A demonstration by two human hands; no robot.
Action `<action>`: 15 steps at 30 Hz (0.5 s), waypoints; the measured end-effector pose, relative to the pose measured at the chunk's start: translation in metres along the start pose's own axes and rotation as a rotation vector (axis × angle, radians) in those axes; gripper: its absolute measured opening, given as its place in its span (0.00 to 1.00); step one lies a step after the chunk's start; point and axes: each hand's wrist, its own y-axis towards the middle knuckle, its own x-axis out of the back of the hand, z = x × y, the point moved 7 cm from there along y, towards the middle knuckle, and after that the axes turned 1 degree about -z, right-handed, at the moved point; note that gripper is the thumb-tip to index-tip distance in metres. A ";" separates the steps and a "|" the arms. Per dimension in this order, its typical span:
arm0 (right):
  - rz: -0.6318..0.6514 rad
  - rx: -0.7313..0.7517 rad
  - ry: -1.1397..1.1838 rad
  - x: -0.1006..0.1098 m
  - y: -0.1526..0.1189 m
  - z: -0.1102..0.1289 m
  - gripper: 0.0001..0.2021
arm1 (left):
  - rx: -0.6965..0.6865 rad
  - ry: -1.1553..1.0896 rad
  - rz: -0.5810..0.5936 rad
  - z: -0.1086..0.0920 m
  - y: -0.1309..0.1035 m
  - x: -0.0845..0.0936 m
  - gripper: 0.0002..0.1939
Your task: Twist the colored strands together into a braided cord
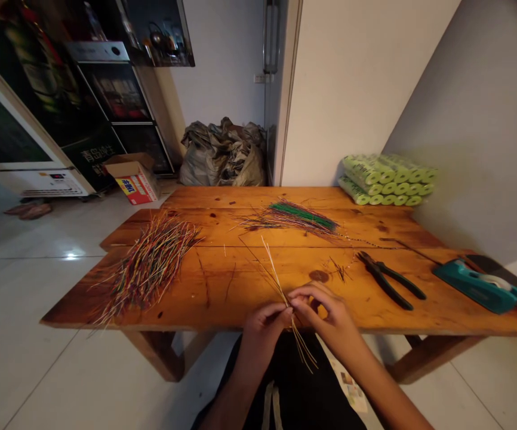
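Note:
A thin bundle of pale and dark wires (300, 343) runs through my fingers at the front edge of the wooden table (258, 263). My left hand (265, 325) pinches the bundle near its middle. Close against it, my right hand (323, 304) has thumb and fingertips closed on the same wires. One end of the bundle fans out over the tabletop, the other hangs over my lap. To the left lies a large heap of multicoloured wires (153, 263). Farther back rests a bundle of green and dark wires (305, 215).
Pliers with dark handles (390, 278) lie right of my hands, beside short wire scraps (341, 270). A teal tape dispenser (476, 285) stands at the right end. Green-wrapped rolls (388, 178) are stacked at the back right. Behind the table are grey sacks (222, 155) and an open carton (133, 179).

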 end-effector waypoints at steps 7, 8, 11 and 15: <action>0.010 -0.137 0.108 -0.013 0.002 -0.014 0.10 | 0.016 -0.021 -0.030 0.013 0.000 0.001 0.11; 0.006 -0.157 0.129 -0.013 0.001 -0.016 0.10 | 0.027 -0.041 -0.031 0.016 0.000 0.001 0.11; -0.006 -0.201 0.194 -0.014 -0.001 -0.019 0.11 | 0.077 -0.111 -0.037 0.024 -0.001 -0.002 0.10; -0.054 -0.235 0.269 -0.016 -0.005 -0.023 0.10 | 0.091 -0.211 -0.074 0.028 -0.002 -0.005 0.09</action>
